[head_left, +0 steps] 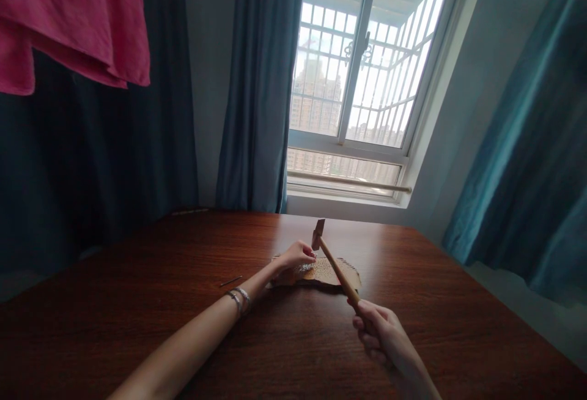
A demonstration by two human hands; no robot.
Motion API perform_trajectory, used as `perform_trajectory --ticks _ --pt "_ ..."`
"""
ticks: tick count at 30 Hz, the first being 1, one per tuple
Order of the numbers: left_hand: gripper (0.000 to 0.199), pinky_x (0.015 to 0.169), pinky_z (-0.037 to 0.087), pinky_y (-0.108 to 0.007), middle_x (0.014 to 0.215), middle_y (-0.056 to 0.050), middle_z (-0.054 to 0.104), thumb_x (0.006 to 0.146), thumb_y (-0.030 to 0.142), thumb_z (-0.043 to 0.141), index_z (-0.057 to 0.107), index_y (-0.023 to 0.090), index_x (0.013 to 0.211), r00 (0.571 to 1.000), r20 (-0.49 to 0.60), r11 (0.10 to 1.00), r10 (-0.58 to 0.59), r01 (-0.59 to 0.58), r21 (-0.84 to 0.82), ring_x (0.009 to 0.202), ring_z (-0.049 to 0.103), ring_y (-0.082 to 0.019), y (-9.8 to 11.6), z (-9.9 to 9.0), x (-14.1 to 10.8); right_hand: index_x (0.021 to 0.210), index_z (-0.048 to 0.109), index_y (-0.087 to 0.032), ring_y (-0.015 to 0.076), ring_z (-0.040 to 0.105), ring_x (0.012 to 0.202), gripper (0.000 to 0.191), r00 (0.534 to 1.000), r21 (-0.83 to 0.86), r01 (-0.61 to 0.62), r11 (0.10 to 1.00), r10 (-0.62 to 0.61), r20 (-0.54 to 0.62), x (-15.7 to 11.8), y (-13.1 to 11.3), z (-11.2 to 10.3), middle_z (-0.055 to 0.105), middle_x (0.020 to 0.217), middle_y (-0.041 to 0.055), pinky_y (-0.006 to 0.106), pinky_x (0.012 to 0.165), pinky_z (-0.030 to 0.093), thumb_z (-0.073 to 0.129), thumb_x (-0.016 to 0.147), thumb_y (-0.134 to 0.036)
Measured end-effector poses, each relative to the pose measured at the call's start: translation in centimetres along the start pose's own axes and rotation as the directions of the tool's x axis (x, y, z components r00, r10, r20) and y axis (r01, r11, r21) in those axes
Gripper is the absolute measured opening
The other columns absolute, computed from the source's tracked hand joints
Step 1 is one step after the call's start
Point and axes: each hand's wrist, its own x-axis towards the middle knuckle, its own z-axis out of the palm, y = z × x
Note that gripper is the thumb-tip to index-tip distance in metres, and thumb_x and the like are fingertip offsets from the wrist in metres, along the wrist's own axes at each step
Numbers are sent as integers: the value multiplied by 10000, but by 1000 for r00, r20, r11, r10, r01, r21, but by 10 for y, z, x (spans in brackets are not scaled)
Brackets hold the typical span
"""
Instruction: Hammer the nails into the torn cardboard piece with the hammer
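A hammer (338, 273) with a wooden handle and a dark head is gripped near the handle's end by my right hand (378, 329). Its head is raised close beside the fingertips of my left hand (300, 254). Those fingers are pinched together over a flat brown piece (324, 273) with many small marks and uneven edges, which lies on the table. What they pinch is too small to make out. Bracelets (240, 300) circle my left wrist.
The dark wooden table (137, 302) reaches back to a barred window (353, 82). A thin dark rod (231, 281) lies left of my left forearm. Blue curtains (257, 82) hang behind, and a pink cloth (87, 21) hangs at the upper left.
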Motion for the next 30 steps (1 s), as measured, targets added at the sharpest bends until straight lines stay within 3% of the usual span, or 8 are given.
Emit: perform_trajectory --ticks 14,19,25,28,30 --pt "226 502 314 -214 563 -13 592 593 290 653 695 87 681 1000 22 1000 -14 14 6 545 501 -118 1 -1 0 830 552 -140 -16 290 337 416 1000 -10 -3 1000 3 15 0 2 -5 493 579 -49 108 287 149 687 632 -479" --pt "212 496 317 -207 569 -12 597 587 286 648 682 86 649 1000 16 999 -27 26 32 551 505 -118 5 -1 -1 708 573 -138 -5 281 309 408 990 -133 107 985 -118 -77 -4 1 -18 510 548 -35 140 280 160 682 594 -514" --pt "280 537 372 -214 662 -36 639 587 308 671 702 95 767 999 36 997 -4 1 73 618 545 -140 11 -6 -3 850 676 -120 90 450 349 463 905 -411 195 891 -325 -274 -13 -1 -46 561 496 -13 203 326 310 663 582 -498" --pt "387 575 409 -228 731 -68 660 592 364 688 700 96 871 1000 18 997 15 -16 81 679 570 -164 17 -19 -6 891 696 -115 202 620 574 465 844 -550 184 815 -418 -337 -17 2 -66 677 640 54 252 469 451 639 596 -471" --pt "413 589 418 -235 760 -87 668 629 413 661 697 91 886 999 -13 994 31 -29 101 703 576 -174 20 -35 -10 909 699 -119 254 653 763 451 811 -629 161 760 -465 -355 -17 8 -83 715 790 85 275 608 494 612 619 -453"
